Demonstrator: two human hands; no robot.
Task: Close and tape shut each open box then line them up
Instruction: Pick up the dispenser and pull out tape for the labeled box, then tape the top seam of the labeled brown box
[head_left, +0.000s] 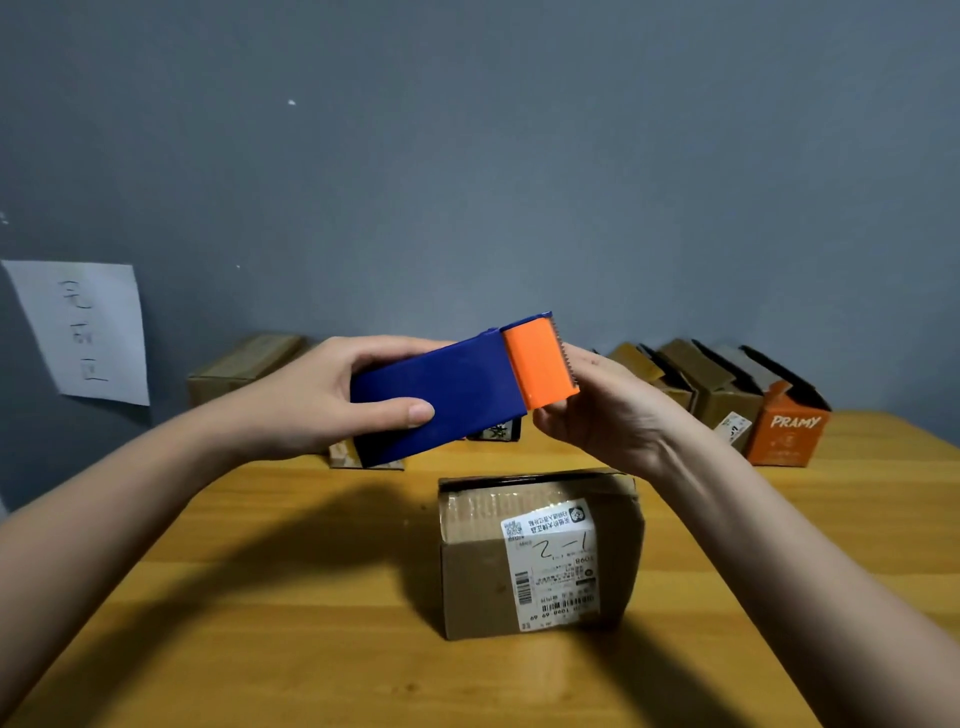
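- hands first: your left hand (332, 400) grips the blue tape dispenser (441, 400) by its body, thumb laid along the near face and fingers curled over the far top edge.
- your right hand (597, 415) sits at the dispenser's orange cutter head (540, 364); its fingers are bent up against the toothed edge and underside of that head, but whether they pinch tape or only touch the plastic cannot be told.
- the dispenser is held in the air, tilted, with the orange end higher and toward your right fingers and the blue end lower, inside your left palm.
- below and between your two hands, nearer to you, a brown cardboard box (540, 556) stands on the wooden table (260, 623); its top flaps look folded down, and a white shipping label (556, 561) covers part of the near face. neither hand touches it.
- beyond your right fingers, a row of open boxes (711, 384) stands close together near the wall, ending with an orange box (784, 431) marked "pramy".
- beyond your left fingers, a closed brown box (244, 364) sits at the back, and parts of two small boxes (493, 432) show under the dispenser.
- left of your left forearm, a white paper sheet (83, 332) with handwriting hangs on the grey wall (467, 156).
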